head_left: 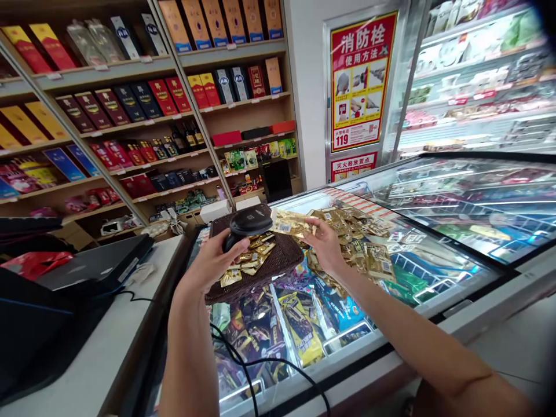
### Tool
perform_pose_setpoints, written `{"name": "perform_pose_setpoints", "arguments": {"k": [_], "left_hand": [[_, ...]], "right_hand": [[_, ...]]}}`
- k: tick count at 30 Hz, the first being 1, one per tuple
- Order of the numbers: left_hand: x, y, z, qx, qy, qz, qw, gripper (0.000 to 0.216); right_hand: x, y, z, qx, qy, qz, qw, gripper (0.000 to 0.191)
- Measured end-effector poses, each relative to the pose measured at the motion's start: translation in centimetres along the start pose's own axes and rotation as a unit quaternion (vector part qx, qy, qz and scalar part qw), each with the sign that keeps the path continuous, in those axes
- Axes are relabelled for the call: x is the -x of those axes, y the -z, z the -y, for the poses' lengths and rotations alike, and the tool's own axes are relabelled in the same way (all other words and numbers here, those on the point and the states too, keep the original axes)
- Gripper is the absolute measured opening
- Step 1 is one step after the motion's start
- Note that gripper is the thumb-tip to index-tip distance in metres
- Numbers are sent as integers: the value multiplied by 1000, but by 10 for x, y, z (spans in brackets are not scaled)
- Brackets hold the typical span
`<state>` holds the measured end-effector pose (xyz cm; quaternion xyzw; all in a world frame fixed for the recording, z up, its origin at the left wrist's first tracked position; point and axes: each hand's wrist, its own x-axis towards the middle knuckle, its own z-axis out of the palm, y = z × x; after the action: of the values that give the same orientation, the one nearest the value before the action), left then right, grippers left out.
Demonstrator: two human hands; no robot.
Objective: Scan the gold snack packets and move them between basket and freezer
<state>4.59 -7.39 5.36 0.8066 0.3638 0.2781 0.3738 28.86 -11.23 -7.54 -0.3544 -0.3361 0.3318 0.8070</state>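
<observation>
My left hand (217, 258) is wrapped round the grip of a black handheld barcode scanner (249, 223). A gold snack packet (289, 225) is pinched in my right hand (324, 246), its barcode facing me, close to the scanner's head. Below the scanner, several small gold packets (256, 258) lie in a dark brown woven basket (282, 258) on the freezer's glass top. Past my right hand, a loose heap of gold packets (360, 231) spreads over the glass.
A chest freezer (438, 301) with bagged goods spans the front and right. The scanner's black cable (278, 360) loops over its near edge. To the left stands a white counter (125, 324) with a black machine. Stocked shelves (147, 124) line the back wall.
</observation>
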Motion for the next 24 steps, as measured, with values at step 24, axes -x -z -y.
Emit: {"name": "perform_pose_setpoints", "arguments": {"k": [24], "left_hand": [[-6, -16, -5, -117, -14, 45, 992, 42]], "right_hand": [[2, 20, -2, 120, -9, -118, 986, 44]]}}
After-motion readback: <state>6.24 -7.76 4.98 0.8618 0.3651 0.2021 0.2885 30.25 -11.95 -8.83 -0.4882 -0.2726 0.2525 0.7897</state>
